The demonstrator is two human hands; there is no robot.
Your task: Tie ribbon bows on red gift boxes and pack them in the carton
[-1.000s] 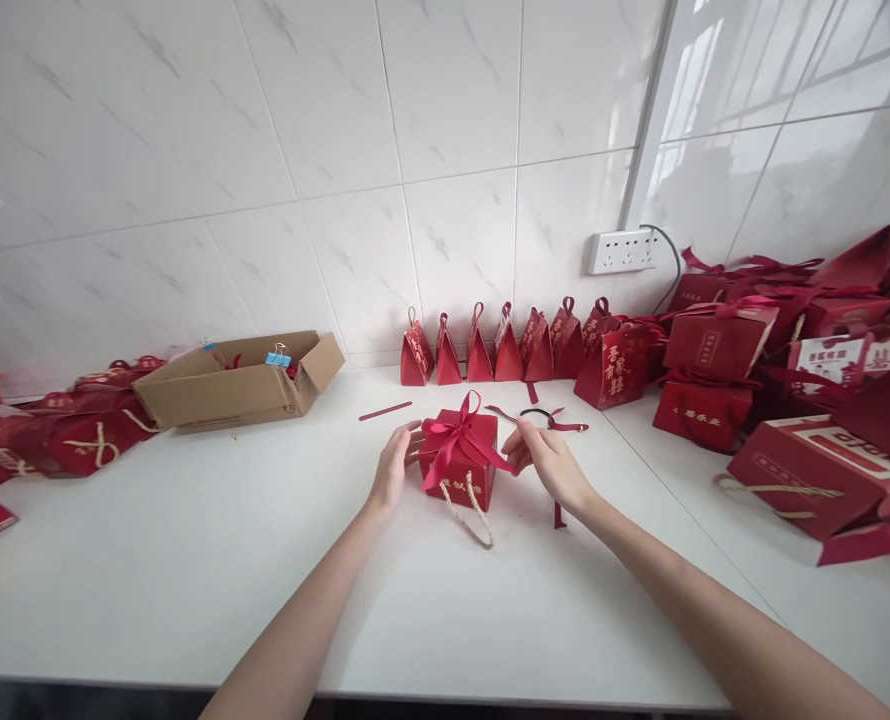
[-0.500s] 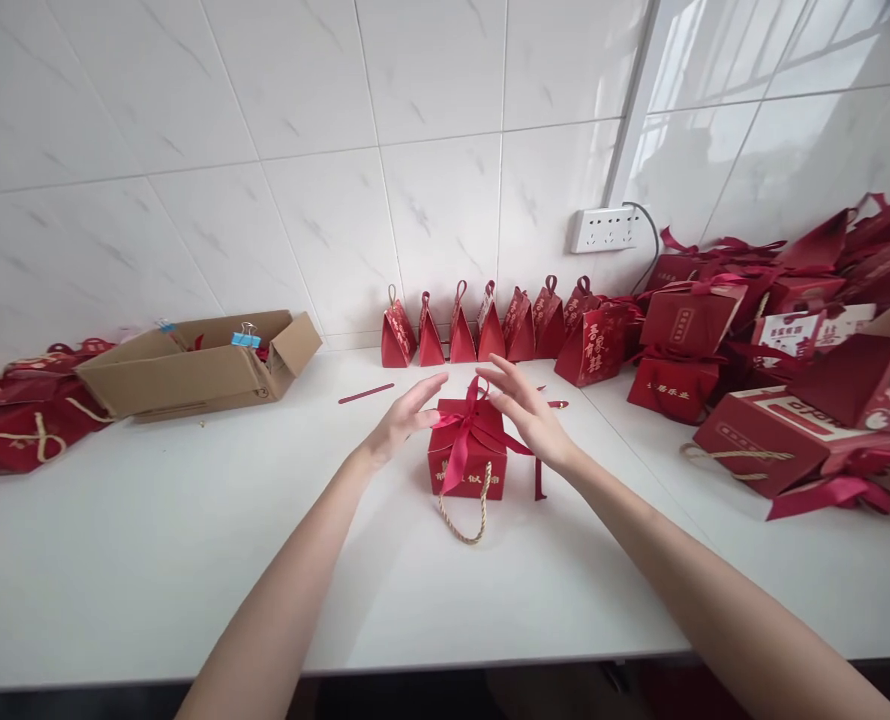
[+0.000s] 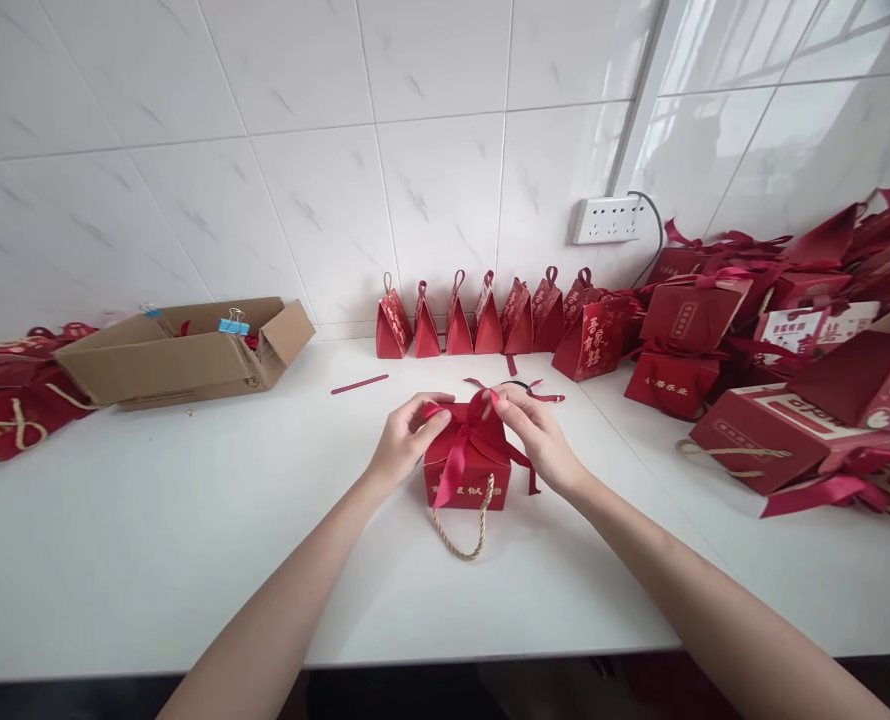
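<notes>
A red gift box (image 3: 456, 490) with gold lettering stands upright on the white table in front of me. A bright red ribbon (image 3: 454, 464) is tied in a bow on its top, with tails hanging down the front and right side. My left hand (image 3: 407, 436) pinches the bow's left loop between thumb and fingers. Opposite it, my right hand (image 3: 539, 437) grips the right loop. From the box's front, a twisted gold rope handle (image 3: 461, 552) droops onto the table.
Several small triangular red boxes (image 3: 458, 325) line the tiled wall. A cardboard box (image 3: 175, 365) with a blue binder clip (image 3: 234, 322) stands left, beside red boxes (image 3: 10, 410). A pile of red gift boxes (image 3: 696, 315) fills the right. A ribbon strip (image 3: 359, 384) lies behind my left hand.
My hands left the box's sides, rose open above the bow, and then came down to take hold of its two loops. The box has turned slightly, and the camera view has shifted.
</notes>
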